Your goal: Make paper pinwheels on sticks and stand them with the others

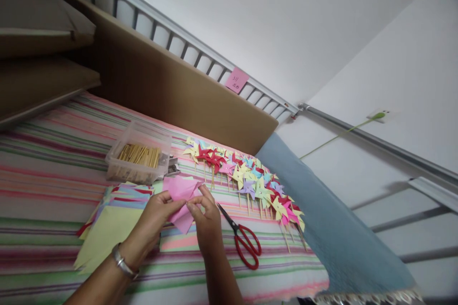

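Observation:
Both my hands hold a pink paper square [181, 195] over the striped cloth. My left hand [157, 212], with a silver bracelet on the wrist, pinches the paper's left side. On the paper's right side my right hand [203, 217] pinches a folded corner with its fingertips. Under my left arm lies a pile of coloured paper squares [110, 224], yellow on top. Red-handled scissors [243, 240] lie shut just right of my right hand.
A clear plastic box of wooden sticks [139, 157] stands behind the paper. A row of several finished paper pinwheels [250, 181] runs to the right. Brown cardboard [171, 90] leans on a bed rail behind. A blue cloth [329, 228] hangs at the right edge.

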`<state>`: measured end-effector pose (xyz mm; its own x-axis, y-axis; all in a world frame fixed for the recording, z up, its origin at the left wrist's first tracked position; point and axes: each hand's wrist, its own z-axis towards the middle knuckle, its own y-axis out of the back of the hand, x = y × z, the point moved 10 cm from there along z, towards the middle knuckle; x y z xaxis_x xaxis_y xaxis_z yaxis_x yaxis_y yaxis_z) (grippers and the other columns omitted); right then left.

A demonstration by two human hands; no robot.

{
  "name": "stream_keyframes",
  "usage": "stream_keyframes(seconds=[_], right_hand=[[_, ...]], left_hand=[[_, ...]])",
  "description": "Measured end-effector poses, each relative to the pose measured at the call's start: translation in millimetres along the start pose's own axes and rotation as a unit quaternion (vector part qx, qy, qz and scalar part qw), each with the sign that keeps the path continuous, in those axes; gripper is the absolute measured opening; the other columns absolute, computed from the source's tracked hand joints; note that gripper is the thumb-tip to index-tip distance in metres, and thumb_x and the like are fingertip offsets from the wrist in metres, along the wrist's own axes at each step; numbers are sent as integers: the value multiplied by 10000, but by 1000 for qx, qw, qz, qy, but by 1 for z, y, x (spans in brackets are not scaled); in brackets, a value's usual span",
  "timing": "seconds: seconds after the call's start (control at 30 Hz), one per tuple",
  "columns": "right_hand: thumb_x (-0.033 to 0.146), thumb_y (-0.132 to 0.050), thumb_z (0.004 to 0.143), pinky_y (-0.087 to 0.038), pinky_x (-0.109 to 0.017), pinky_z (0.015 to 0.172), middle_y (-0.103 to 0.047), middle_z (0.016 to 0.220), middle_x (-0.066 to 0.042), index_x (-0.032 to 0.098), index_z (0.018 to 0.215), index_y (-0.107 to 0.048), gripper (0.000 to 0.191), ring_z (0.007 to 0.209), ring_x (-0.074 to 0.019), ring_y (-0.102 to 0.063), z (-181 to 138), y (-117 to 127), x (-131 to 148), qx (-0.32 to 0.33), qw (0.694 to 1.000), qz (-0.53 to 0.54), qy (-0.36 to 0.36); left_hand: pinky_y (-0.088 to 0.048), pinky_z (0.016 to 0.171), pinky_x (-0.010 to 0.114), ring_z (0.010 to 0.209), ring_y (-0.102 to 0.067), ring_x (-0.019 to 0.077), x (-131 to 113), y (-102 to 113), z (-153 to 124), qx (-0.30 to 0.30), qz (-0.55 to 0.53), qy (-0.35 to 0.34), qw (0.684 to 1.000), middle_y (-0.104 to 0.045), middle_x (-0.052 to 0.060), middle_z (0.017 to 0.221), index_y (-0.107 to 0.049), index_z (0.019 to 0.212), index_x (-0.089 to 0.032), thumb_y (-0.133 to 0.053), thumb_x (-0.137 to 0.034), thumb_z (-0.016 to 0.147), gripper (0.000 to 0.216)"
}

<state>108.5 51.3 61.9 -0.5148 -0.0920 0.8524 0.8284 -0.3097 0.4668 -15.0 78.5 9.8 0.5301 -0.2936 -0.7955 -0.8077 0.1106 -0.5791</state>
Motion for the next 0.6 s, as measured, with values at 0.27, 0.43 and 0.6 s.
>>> stream_keyframes(seconds=[0.27, 0.43, 0.6], right_hand=[[260, -650, 666, -430, -361, 851, -669, 1050, -77, 191, 649, -653, 71, 966, -244, -588, 3, -8, -17, 20, 993, 112, -33], [307, -663, 649, -341, -233, 511, -563, 576, 33, 178, 664, -610, 141, 515, -115, -453, 1, -19, -30, 52, 972, 207, -100], [257, -671, 618, -310, -224, 526, -510, 529, 51, 165, 627, -599, 118, 515, -98, -411, -2, -15, -24, 27, 968, 218, -119]], left_hand=[[-392, 491, 211, 481, -531, 111, -5, 2, 2, 3, 39, -12, 999, -663, -13, 563, -703, 654, -145, -790, -252, 535, 182], [-384, 504, 211, 494, -534, 115, 2, 1, 4, 28, 36, 5, 999, -665, 0, 574, -702, 653, -138, -766, -261, 562, 166], [-353, 489, 208, 475, -496, 103, 11, -1, 4, 50, 18, 19, 998, -639, -2, 545, -692, 628, -127, -751, -257, 581, 150]])
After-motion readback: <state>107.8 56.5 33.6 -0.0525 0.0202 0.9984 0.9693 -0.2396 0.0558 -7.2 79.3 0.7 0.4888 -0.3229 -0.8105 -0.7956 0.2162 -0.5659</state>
